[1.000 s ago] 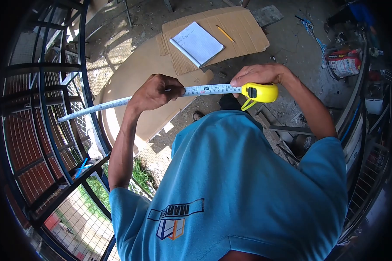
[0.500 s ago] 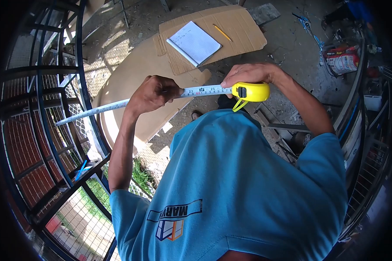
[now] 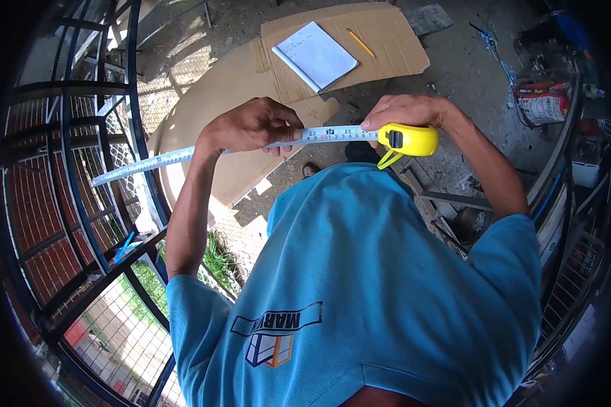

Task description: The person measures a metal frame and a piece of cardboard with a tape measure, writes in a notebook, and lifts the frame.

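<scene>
A yellow tape measure (image 3: 419, 140) is in my right hand (image 3: 406, 110), whose fingers close over its case and the blade's mouth. Its white blade (image 3: 339, 133) stretches leftward, with marks around 23 to 25 and a red 60 showing between my hands. My left hand (image 3: 254, 126) pinches the blade with thumb and fingers. Beyond that hand the blade runs on to its free end, which overlaps the dark metal grille at the left in view; whether it touches cannot be told. A yellow strap loop (image 3: 388, 160) hangs under the case.
Cardboard (image 3: 404, 54) lies ahead, bearing a notebook (image 3: 317, 55) with handwriting and a yellow pencil (image 3: 361, 43). A rounded brown board (image 3: 217, 102) is beneath it. A dark metal grille (image 3: 68, 203) stands left. A bag (image 3: 542, 105) and metal bars are at right.
Both hands, with the tape measure, appear slightly farther right in view. The cardboard and notebook have also shifted right and up as the view moved. Both grips stay the same.
</scene>
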Motion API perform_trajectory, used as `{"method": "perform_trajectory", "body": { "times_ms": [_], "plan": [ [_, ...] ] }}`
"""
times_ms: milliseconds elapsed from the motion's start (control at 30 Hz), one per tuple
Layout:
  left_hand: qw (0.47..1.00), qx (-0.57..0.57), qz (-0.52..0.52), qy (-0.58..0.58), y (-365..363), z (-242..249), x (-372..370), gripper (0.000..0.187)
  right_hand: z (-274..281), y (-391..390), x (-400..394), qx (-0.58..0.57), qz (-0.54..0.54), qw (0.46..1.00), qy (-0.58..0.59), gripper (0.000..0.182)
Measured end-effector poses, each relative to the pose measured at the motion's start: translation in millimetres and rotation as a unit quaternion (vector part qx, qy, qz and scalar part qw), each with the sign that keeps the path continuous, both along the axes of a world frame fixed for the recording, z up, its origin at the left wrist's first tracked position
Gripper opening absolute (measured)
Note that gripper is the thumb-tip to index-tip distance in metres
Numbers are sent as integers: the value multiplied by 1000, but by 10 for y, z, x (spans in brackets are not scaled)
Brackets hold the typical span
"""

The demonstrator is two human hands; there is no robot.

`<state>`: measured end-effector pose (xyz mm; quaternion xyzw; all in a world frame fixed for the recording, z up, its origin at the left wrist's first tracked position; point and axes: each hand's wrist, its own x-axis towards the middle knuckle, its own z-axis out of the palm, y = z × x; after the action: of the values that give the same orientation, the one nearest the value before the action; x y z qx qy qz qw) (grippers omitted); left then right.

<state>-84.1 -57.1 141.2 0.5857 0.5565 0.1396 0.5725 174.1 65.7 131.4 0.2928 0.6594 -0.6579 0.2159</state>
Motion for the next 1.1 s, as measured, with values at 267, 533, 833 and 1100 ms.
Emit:
{"method": "perform_trajectory", "body": {
  "times_ms": [267,533,833,1100],
  "plan": [
    [999,-13,-28,11,-209,22,-284,14,-127,-66,-100,-41,10,999,8,57],
    [999,-12,-31,13,-222,4,-153,15,-145,-224,-479,-51,31,998,2,48],
    [991,112,-10,-67,-420,-103,-68,39,-20,-236,-487,-79,23,997,-7,48],
    [992,102,-43,-56,-415,-81,-30,41,-60,-238,-479,-100,26,995,-12,43]
  ]
}}
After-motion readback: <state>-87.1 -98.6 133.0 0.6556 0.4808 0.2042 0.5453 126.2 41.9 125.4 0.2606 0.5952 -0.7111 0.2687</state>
